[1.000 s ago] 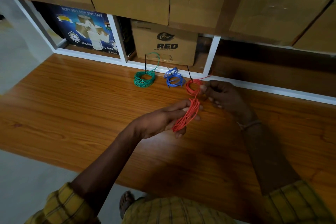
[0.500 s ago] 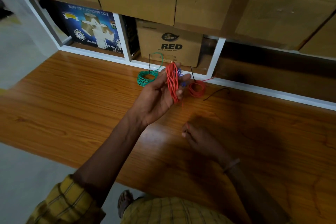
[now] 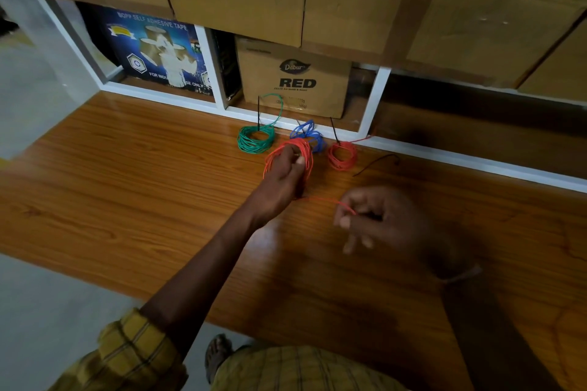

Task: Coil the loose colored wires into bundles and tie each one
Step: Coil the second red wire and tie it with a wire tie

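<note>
On the brown wooden worktop (image 3: 127, 187), green (image 3: 255, 140), blue (image 3: 309, 133) and small red (image 3: 342, 155) wire bundles lie tied at twelve o'clock, while the left hand (image 3: 282, 181) grasps an untied red wire coil (image 3: 290, 152) just before them and the right hand (image 3: 381, 219) pinches its loose end (image 3: 330, 201), with a loose black tie (image 3: 376, 163) waiting at one o'clock.

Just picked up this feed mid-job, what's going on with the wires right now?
A person is coiling a red wire. The left hand grips the red coil over the wooden table, while the right hand pinches its loose end. Green, blue and red bundles lie by the shelf, with a loose black tie nearby.
</note>
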{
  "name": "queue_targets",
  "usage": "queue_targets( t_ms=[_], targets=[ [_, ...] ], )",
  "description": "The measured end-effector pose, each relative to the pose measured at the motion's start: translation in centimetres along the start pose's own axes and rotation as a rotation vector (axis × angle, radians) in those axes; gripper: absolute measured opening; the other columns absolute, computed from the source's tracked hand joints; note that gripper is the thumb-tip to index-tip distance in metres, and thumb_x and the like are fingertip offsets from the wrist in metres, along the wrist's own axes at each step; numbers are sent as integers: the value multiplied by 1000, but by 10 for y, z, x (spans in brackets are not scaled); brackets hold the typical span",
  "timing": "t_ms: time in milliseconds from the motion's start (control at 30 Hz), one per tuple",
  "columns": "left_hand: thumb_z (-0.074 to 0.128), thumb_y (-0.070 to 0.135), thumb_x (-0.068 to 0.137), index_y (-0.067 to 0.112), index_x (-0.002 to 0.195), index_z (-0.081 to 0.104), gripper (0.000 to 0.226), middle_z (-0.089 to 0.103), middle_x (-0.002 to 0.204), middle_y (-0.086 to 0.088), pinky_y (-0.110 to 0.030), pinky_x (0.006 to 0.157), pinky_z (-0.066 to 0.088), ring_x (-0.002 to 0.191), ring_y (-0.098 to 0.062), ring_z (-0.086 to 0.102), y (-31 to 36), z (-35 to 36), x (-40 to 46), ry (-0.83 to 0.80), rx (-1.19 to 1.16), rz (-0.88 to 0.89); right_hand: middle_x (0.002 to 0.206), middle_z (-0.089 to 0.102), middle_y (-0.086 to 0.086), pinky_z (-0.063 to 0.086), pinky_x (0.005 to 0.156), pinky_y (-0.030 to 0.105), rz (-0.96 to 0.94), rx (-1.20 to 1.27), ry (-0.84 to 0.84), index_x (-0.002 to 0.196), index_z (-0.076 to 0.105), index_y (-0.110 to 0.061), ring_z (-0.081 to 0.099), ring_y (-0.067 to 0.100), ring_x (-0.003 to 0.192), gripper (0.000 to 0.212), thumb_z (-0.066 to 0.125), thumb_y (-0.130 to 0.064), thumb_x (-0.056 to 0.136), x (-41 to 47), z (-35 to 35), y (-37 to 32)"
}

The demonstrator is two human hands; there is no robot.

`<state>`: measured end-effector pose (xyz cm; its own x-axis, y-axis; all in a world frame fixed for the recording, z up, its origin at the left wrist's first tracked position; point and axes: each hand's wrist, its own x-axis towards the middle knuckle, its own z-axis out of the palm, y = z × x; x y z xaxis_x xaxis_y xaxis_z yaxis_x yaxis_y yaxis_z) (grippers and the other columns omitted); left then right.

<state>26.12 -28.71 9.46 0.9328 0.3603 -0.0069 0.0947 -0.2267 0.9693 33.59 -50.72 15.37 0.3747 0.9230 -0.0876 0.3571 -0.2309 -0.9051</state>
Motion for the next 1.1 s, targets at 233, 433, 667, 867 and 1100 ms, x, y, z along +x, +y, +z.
queue_targets(
  t_ms=[233, 433, 667, 867, 1100],
  targets=[
    [40, 30, 114, 9, 134, 47, 30, 63, 99, -26, -30, 76, 55, 73, -24, 65, 9, -8, -18, -400, 39, -115, 55, 38, 3, 55, 51, 31, 11, 395, 199, 100, 63, 6, 36, 15, 41, 30, 52, -22, 98, 15, -40, 4],
    [38, 23, 114, 6, 149, 44, 39, 49, 141, -36, -35, 74, 48, 72, -23, 57, 23, -7, -30, -677, -346, -162, 59, 60, -10, 50, 53, 24, -2, 122, 381, 99, 66, 6, 49, 5, 47, 30, 60, -23, 100, 44, -44, 34],
    [27, 23, 112, 9, 154, 37, 45, 58, 137, -24, -30, 69, 46, 67, -16, 59, 28, -5, -29, -705, -838, -101, 63, 54, -2, 52, 48, 25, 169, 351, 433, 112, 64, 0, 45, 11, 46, 24, 51, -21, 107, 55, 8, 85],
    [17, 30, 116, 11, 157, 35, 48, 26, 161, -39, -28, 75, 49, 68, -11, 59, 29, -7, -14, -549, -1121, -63, 70, 60, 5, 46, 62, 27, 178, 487, 248, 96, 63, -6, 55, 18, 66, 35, 42, -31, 107, 43, 55, 86],
    [31, 32, 115, 12, 138, 56, 39, 45, 144, -32, -27, 76, 57, 72, -17, 66, 13, -11, 8, -252, -1320, -69, 102, 76, 3, 42, 54, 20, 130, 368, 150, 113, 63, 1, 57, 5, 78, 15, 53, -4, 104, 38, 62, 81]
  ],
)
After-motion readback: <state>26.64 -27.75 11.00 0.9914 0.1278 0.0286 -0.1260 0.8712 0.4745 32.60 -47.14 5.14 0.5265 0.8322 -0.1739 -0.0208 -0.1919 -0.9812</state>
